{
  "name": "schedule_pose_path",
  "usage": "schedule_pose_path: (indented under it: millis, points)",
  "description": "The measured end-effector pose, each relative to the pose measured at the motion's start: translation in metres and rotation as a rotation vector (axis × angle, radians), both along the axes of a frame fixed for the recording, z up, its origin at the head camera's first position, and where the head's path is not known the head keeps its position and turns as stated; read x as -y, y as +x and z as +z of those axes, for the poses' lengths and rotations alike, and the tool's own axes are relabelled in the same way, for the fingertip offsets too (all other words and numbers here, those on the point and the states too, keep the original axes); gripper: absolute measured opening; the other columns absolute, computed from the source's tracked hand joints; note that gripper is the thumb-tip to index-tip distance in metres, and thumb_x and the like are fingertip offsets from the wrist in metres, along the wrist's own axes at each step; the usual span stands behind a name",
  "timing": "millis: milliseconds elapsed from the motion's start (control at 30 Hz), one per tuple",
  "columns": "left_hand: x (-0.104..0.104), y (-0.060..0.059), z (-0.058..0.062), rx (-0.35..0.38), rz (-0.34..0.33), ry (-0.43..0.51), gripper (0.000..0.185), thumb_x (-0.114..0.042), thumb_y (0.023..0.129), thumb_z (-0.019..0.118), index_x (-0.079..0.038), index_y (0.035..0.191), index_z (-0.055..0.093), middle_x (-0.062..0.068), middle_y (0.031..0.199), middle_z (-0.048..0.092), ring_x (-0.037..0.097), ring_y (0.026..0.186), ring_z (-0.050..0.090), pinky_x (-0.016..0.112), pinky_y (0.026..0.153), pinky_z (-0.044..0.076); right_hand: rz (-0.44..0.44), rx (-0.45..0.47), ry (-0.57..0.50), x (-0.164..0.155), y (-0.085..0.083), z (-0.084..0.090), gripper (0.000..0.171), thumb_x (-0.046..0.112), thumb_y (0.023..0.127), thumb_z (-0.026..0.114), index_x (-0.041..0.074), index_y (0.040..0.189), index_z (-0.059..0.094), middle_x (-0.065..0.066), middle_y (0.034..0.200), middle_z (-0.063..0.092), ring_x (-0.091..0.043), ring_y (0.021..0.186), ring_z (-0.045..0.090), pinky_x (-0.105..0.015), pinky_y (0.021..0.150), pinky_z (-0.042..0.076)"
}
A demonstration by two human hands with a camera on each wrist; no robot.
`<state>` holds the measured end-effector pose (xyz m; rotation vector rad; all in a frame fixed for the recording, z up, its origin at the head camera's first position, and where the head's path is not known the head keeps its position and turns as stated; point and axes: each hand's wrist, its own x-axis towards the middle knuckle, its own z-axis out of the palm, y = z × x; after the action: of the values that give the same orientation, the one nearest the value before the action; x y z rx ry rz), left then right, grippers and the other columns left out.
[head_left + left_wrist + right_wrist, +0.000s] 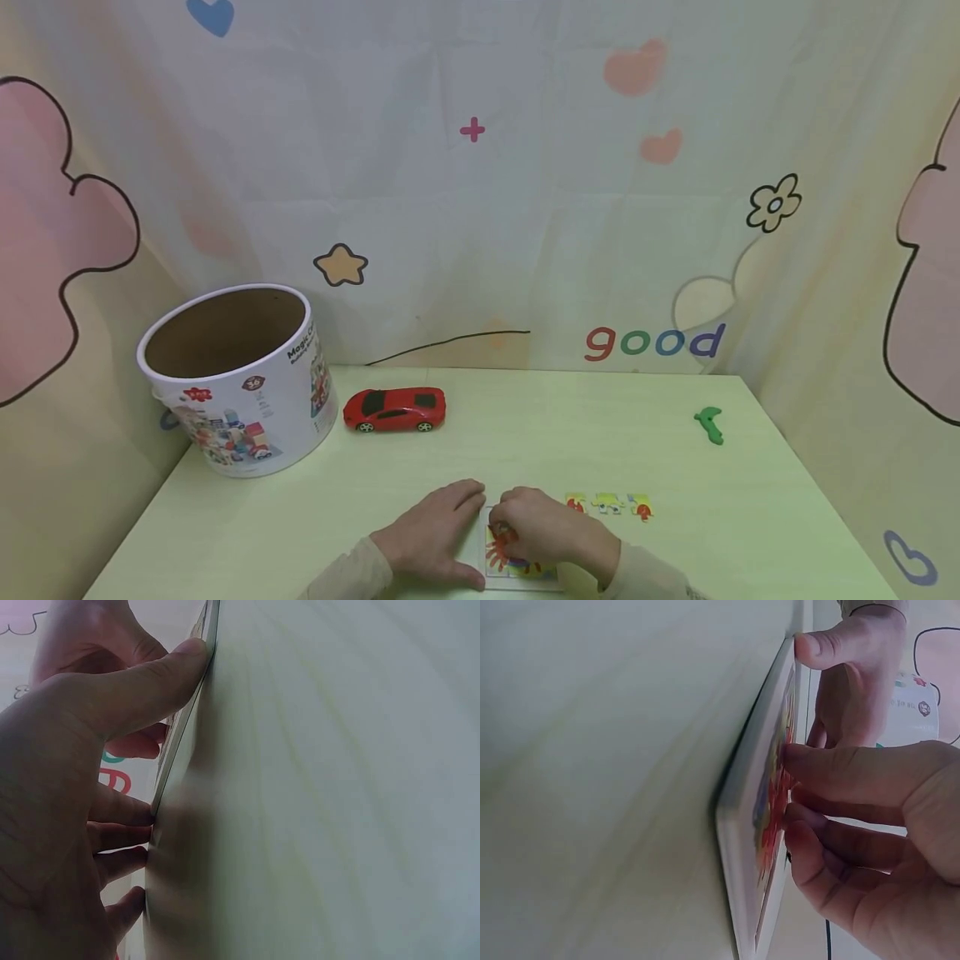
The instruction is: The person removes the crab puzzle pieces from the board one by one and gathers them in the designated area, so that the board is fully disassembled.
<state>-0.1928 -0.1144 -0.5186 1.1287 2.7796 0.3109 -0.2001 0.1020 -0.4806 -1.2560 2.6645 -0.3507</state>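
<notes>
Green table (525,433): both hands on puzzle board (486,575), R fingers (810,761) pressing.

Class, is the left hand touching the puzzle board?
Touching. The left wrist view shows the left hand with its thumb tip pressed against the puzzle board edge.

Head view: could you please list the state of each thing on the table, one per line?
Puzzle board: flat on the table, partly filled.
Left hand: rests at the board's left edge, fingers straight.
Right hand: fingers press on the board's picture.
Loose puzzle pieces: in a row, right of the board.
Toy car: on its wheels.
Tub: open, tilted.
Green toy: lying apart.
</notes>
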Motion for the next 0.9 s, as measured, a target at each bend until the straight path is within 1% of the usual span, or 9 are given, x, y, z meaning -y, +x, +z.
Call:
schedule_pose_path:
  millis: [233,333,533,700,900]
  points:
    - [0.0009,-0.0008,-0.0009,0.021,0.007,0.0,0.106,-0.083,0.072,0.055,-0.01,0.147,0.04,0.003,0.154,0.034,0.023,0.141,0.035,0.042,0.115,0.036,-0.037,0.015,0.01,0.001,0.0027,-0.0009,0.021,0.017,0.078,0.079,0.017,0.098,0.072,0.01,0.084,0.06,0.001,0.072,0.048,-0.017,0.069,0.048]
    - [0.0006,-0.0012,-0.0002,0.035,0.015,-0.005,0.106,-0.084,0.072,0.054,-0.012,0.148,0.038,0.003,0.155,0.033,0.023,0.141,0.034,0.043,0.115,0.036,-0.049,0.005,0.016,0.0011,0.0031,-0.0001,0.023,0.018,0.078,0.08,0.017,0.099,0.072,0.01,0.087,0.061,0.001,0.074,0.05,-0.017,0.069,0.048]
    - [-0.0007,-0.0004,0.0012,0.037,0.021,-0.011,0.106,-0.084,0.072,0.054,-0.012,0.149,0.038,0.002,0.155,0.033,0.023,0.141,0.034,0.043,0.115,0.036,-0.062,-0.004,0.014,0.001,0.0031,0.0008,0.023,0.022,0.078,0.08,0.017,0.097,0.069,0.009,0.09,0.064,0.001,0.075,0.053,-0.019,0.072,0.05]
    - [-0.0002,-0.0007,0.0018,0.016,0.012,-0.005,0.105,-0.083,0.073,0.054,-0.01,0.148,0.039,0.004,0.154,0.034,0.023,0.141,0.035,0.042,0.115,0.036,-0.056,-0.019,-0.003,0.0007,0.0019,0.0022,0.021,0.023,0.078,0.08,0.017,0.094,0.067,0.01,0.088,0.063,0.002,0.072,0.052,-0.019,0.071,0.049]
    - [-0.0005,0.0004,0.0011,0.006,0.007,-0.001,0.104,-0.082,0.074,0.055,-0.009,0.146,0.04,0.004,0.153,0.035,0.022,0.141,0.034,0.041,0.116,0.035,-0.086,-0.028,0.023,0.0044,0.0032,0.0025,0.02,0.03,0.079,0.079,0.019,0.09,0.065,0.013,0.08,0.059,0.002,0.065,0.047,-0.026,0.072,0.049]
